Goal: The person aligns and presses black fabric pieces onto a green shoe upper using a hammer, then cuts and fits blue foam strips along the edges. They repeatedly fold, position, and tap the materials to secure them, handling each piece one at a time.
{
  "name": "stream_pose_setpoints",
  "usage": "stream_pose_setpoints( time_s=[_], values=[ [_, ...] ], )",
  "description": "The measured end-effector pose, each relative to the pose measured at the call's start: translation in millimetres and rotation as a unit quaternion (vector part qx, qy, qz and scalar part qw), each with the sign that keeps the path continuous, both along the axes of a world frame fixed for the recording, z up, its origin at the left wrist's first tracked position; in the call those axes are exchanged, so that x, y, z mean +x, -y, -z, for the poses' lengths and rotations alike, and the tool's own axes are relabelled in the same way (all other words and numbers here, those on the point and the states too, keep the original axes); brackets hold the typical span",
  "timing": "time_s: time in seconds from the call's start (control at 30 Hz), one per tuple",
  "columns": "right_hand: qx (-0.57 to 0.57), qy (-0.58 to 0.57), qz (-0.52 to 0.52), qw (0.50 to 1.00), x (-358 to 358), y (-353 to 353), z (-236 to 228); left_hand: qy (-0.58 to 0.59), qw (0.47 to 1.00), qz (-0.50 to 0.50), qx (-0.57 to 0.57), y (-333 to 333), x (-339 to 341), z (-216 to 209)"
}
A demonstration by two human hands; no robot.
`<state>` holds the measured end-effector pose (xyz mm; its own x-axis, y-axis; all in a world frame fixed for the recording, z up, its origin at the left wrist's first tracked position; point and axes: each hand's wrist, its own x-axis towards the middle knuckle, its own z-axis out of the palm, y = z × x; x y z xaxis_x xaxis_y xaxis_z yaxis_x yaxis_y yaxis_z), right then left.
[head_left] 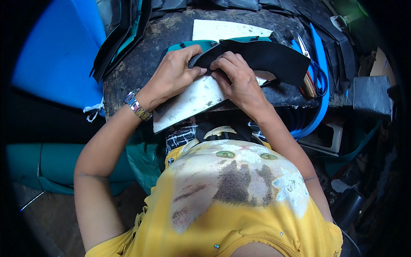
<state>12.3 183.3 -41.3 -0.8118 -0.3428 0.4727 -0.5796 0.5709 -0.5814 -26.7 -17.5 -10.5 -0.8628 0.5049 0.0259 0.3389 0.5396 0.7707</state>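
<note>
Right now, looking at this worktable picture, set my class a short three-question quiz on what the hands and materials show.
1. True or false: both hands touch the black fabric piece.
2. Which wrist bears the metal watch: A left, B right?
3. What lies at the table's right, past the fabric?

Key:
1. True: the left hand and right hand pinch its edge over a white board.
2. A.
3. Blue-handled scissors.

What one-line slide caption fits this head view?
Both hands, left hand and right hand, press a black fabric piece on a white board atop a dark worktable.
</note>
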Motion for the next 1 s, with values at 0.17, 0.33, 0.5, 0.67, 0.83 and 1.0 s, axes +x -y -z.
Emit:
stream_pose_setpoints(
  time_s=[0.17, 0.33, 0.5, 0.67, 0.83, 1.0],
  values=[
    [0.007, 0.012, 0.011, 1.0, 2, 3, 1, -0.042, 0.999, 0.019, -0.006, -6, -5, -5],
    [0.051, 0.028, 0.007, 0.998, 2, 3, -2, -0.132, 0.971, 0.041, -0.194, -17, -7, -10],
    [0.086, -0.015, 0.004, 0.996, 0, 9, -2, -0.147, 0.969, 0.036, -0.193, -19, -18, -13],
    [0.032, -0.031, -0.006, 0.999, -2, 12, 3, 0.004, 0.986, 0.042, -0.16, -5, -17, -20],
    [0.005, 0.009, -0.012, 1.0, -5, 7, 5, -0.145, 0.985, 0.012, -0.096, 5, 6, -10],
    [0.006, 0.006, -0.009, 1.0, -6, 8, 4, -0.109, 0.994, 0.017, -0.02, 12, 5, -2]
  ],
)
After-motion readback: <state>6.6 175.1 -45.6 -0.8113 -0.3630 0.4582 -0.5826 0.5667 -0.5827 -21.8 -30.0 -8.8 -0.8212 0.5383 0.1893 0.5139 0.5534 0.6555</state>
